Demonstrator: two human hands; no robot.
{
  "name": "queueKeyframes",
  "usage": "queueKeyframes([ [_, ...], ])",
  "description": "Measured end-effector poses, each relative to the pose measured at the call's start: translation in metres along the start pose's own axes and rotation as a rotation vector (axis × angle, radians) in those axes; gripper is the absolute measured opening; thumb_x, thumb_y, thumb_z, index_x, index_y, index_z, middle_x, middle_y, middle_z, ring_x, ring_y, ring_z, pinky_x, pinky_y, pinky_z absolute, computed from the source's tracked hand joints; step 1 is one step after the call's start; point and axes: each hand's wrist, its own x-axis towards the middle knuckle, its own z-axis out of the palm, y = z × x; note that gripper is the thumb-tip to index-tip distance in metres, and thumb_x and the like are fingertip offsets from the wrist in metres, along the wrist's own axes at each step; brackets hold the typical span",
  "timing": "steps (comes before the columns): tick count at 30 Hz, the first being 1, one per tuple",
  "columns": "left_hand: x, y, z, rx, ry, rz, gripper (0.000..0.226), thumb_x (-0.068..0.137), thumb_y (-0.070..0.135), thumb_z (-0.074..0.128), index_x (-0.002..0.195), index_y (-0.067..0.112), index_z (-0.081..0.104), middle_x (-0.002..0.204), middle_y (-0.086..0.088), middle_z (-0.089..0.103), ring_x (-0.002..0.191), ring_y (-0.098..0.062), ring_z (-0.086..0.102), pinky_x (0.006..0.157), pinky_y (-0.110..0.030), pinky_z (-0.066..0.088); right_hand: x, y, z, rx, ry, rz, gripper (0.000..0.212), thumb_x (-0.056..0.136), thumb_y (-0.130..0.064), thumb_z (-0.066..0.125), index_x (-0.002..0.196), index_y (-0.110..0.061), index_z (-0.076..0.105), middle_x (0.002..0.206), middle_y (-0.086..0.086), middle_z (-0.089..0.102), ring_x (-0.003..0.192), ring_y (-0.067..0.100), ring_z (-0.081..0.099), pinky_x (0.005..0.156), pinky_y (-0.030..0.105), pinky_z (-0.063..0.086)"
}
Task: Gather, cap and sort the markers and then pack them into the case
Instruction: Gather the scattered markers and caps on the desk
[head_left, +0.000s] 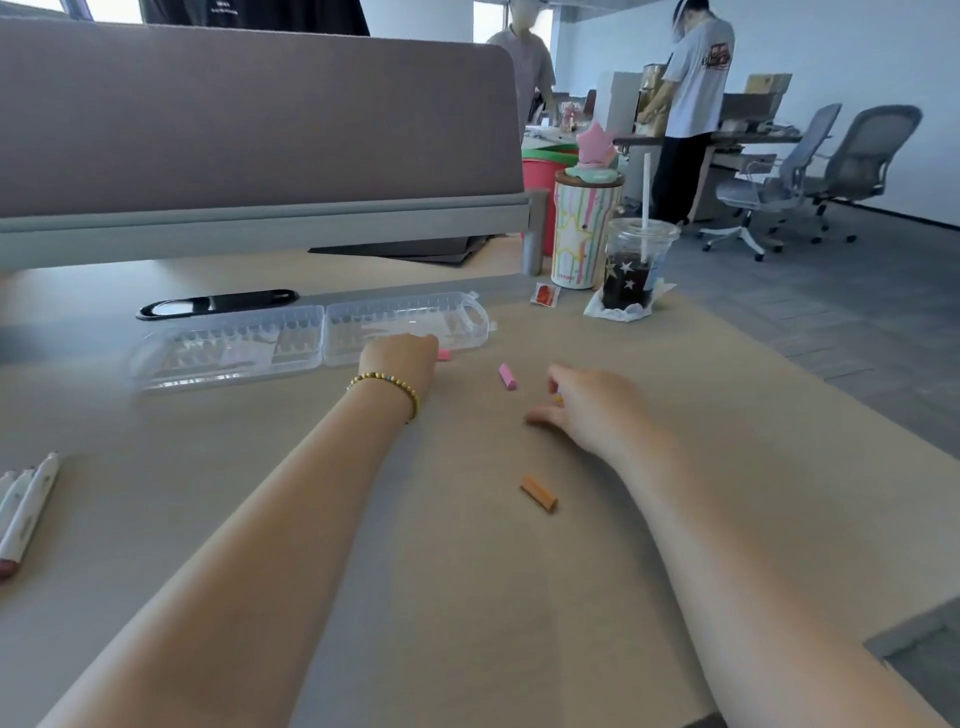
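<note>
Caps lie loose on the brown desk mat (467, 597): a pink cap (507, 376) at centre, an orange cap (539, 493) toward five o'clock of it, and a second pink piece (444, 355) just showing at the left hand (402, 358). That hand's fingers curl over the piece; whether they pinch it I cannot tell. The right hand (587, 408) curls around something small and yellow (558, 399), mostly hidden. The caps look light, hard and slick, likely to roll or skid, so a pinch across the middle should suit. White markers (23, 512) lie at nine o'clock. The clear case (228, 348) lies open at eleven o'clock. An iced drink (631, 270) and a striped tumbler (579, 234) at one o'clock could tip under a careless reach.
</note>
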Motion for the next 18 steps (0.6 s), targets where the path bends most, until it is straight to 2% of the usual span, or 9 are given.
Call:
queueKeyframes([
  [2, 0.003, -0.003, 0.002, 0.074, -0.010, 0.052, 0.031, 0.094, 0.004, 0.038, 0.123, 0.012, 0.046, 0.112, -0.009, 0.059, 0.101, -0.028, 0.058, 0.071, -0.030, 0.039, 0.001, -0.004, 0.001, -0.042, 0.003, -0.026, 0.032, 0.091, -0.046, 0.052, 0.098, -0.014, 0.052, 0.101, 0.007, 0.062, 0.093, 0.027, 0.056, 0.065, 0.030, 0.034],
  [5, 0.010, -0.001, 0.005, 0.051, -0.014, 0.074, 0.033, 0.095, 0.005, 0.038, 0.127, 0.013, 0.042, 0.113, -0.008, 0.060, 0.101, -0.028, 0.059, 0.073, -0.032, 0.043, 0.001, -0.007, 0.002, -0.065, -0.035, -0.026, 0.028, 0.096, -0.040, 0.047, 0.100, -0.013, 0.053, 0.103, 0.010, 0.061, 0.095, 0.029, 0.056, 0.067, 0.030, 0.035],
  [8, 0.014, 0.002, 0.007, -0.020, 0.048, 0.060, 0.032, 0.097, 0.011, 0.042, 0.127, 0.009, 0.033, 0.102, -0.009, 0.064, 0.080, -0.029, 0.059, 0.060, -0.032, 0.041, 0.001, -0.008, 0.000, -0.076, -0.113, -0.006, 0.018, 0.099, -0.026, 0.042, 0.106, -0.010, 0.048, 0.107, 0.012, 0.059, 0.095, 0.030, 0.056, 0.068, 0.031, 0.035],
  [10, 0.017, 0.002, 0.008, -0.047, 0.067, 0.047, 0.030, 0.098, 0.016, 0.041, 0.126, 0.010, 0.033, 0.098, -0.010, 0.063, 0.073, -0.028, 0.054, 0.058, -0.031, 0.039, 0.001, -0.010, -0.003, -0.083, -0.168, 0.014, 0.017, 0.099, -0.020, 0.041, 0.108, -0.009, 0.048, 0.106, 0.012, 0.059, 0.089, 0.029, 0.053, 0.067, 0.030, 0.034],
  [12, 0.020, 0.002, 0.006, -0.044, 0.025, 0.038, 0.025, 0.098, 0.014, 0.038, 0.123, 0.011, 0.037, 0.101, -0.010, 0.062, 0.077, -0.029, 0.055, 0.061, -0.032, 0.039, 0.003, -0.012, -0.005, -0.056, -0.217, 0.043, 0.020, 0.099, -0.023, 0.039, 0.108, -0.008, 0.048, 0.091, 0.009, 0.056, 0.082, 0.027, 0.049, 0.063, 0.029, 0.033],
  [14, 0.025, 0.002, 0.007, -0.013, -0.026, 0.065, 0.025, 0.097, 0.008, 0.037, 0.120, 0.013, 0.043, 0.110, -0.009, 0.061, 0.094, -0.029, 0.059, 0.068, -0.032, 0.039, 0.005, -0.013, -0.003, -0.002, -0.207, 0.079, 0.016, 0.097, -0.025, 0.040, 0.102, -0.010, 0.045, 0.074, 0.004, 0.045, 0.079, 0.026, 0.047, 0.055, 0.029, 0.030],
  [16, 0.027, 0.003, 0.007, -0.009, -0.055, 0.074, 0.027, 0.096, 0.006, 0.038, 0.122, 0.012, 0.046, 0.115, -0.009, 0.060, 0.102, -0.028, 0.058, 0.071, -0.031, 0.038, 0.006, -0.014, -0.001, 0.106, -0.151, 0.117, 0.014, 0.095, -0.024, 0.041, 0.098, -0.011, 0.043, 0.076, 0.003, 0.044, 0.079, 0.025, 0.048, 0.055, 0.029, 0.030],
  [18, 0.028, 0.002, 0.007, -0.088, -0.051, 0.064, 0.027, 0.098, 0.009, 0.037, 0.124, 0.009, 0.042, 0.115, -0.010, 0.060, 0.098, -0.029, 0.059, 0.068, -0.032, 0.038, 0.010, -0.012, 0.001, 0.304, -0.115, 0.168, 0.016, 0.094, -0.028, 0.042, 0.098, -0.012, 0.042, 0.083, 0.001, 0.047, 0.079, 0.022, 0.047, 0.058, 0.029, 0.032],
])
